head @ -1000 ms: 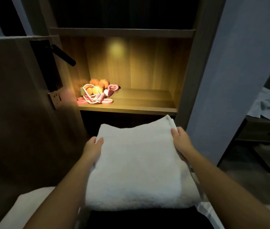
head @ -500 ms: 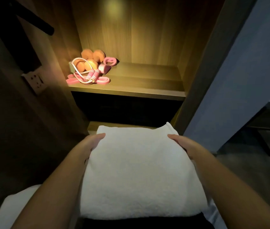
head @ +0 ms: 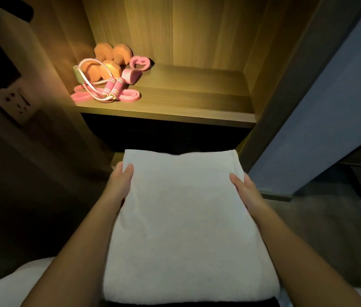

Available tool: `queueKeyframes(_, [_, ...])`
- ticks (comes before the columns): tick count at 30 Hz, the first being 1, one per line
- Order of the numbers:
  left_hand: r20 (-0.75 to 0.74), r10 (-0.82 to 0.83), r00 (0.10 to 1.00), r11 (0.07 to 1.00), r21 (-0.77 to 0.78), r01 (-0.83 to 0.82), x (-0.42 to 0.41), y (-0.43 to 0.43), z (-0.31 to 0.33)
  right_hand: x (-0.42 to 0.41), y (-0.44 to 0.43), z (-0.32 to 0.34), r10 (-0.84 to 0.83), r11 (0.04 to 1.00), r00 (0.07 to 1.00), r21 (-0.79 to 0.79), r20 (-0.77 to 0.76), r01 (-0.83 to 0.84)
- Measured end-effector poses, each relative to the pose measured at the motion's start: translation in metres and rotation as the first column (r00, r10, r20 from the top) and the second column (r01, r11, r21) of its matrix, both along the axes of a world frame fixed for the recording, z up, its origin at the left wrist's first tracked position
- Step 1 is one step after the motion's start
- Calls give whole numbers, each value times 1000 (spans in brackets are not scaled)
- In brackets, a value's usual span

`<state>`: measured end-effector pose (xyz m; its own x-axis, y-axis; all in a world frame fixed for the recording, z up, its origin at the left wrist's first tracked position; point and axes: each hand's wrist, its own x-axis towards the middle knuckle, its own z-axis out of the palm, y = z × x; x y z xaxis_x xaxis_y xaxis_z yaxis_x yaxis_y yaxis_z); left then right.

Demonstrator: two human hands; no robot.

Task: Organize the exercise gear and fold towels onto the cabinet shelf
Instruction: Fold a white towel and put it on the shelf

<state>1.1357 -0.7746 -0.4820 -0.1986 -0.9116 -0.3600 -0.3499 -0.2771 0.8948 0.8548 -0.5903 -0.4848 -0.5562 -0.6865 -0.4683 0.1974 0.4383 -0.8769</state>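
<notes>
Both hands are gripping a folded white towel (head: 184, 224), one at each long side near its far end. The left hand (head: 120, 185) is clasping the left edge with its thumb lying on the top face. The right hand (head: 247, 191) is doing the same on the right edge. The fingers beneath are hidden by the cloth. The towel is a thick, soft rectangle of nubbly terry, and its rounded fold is facing the person.

Beyond the grip and higher up, the cabinet shelf (head: 192, 100) is glowing under warm light, a smooth board of straight wood grain with matching panelled walls. The towel is sitting short of it, in front of the dark gap beneath the shelf.

The exercise gear is lying in the shelf's left back corner, up and ahead of the left hand. Orange dumbbells (head: 108, 60) with faceted matte heads are bunched against the wall. A jump rope (head: 113, 87) with pink foam handles is looping its pale cord over them. A flat pink resistance band (head: 128, 97) is lying at the front edge, touching the handles. A pink ring-shaped grip trainer (head: 140, 63) is resting just right of the dumbbells.

Left of the left hand, a white wall socket (head: 15, 103) is showing on a dark panel. Right of the right hand, a plain blue-grey wall (head: 330, 107) is rising.
</notes>
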Motion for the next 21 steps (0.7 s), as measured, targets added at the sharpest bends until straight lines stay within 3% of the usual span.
queueKeyframes(3, [325, -106, 940, 978, 207, 39, -9, -7, -18, -4, -14, -2, 82, 960, 997, 270, -12, -75])
queueKeyframes(7, [405, -109, 908, 940, 338, -38, -15, -11, -22, -7, -33, -5, 107, 882, 994, 461, 4, -96])
queueKeyframes(9, [329, -113, 938, 902, 429, -42, -17, -16, -24, -10, -31, -13, 224, 866, 974, 465, -34, -183])
queueKeyframes(10, [223, -94, 970, 852, 522, -38, -14, -17, -27, -13, -28, -15, 260, 864, 965, 452, -22, -222])
queueKeyframes(13, [0, 22, 1000, 740, 672, -17, 0, -14, -28, -19, -24, -11, 143, 880, 963, 416, 228, -229])
queueKeyframes(17, [-131, 76, 989, 702, 711, 40, 5, -23, -28, -32, -30, -17, 39, 896, 909, 388, 416, -216])
queueKeyframes(21, [-185, 88, 979, 689, 721, 74, 2, -30, -24, -43, -31, -18, -47, 910, 897, 388, 439, -142])
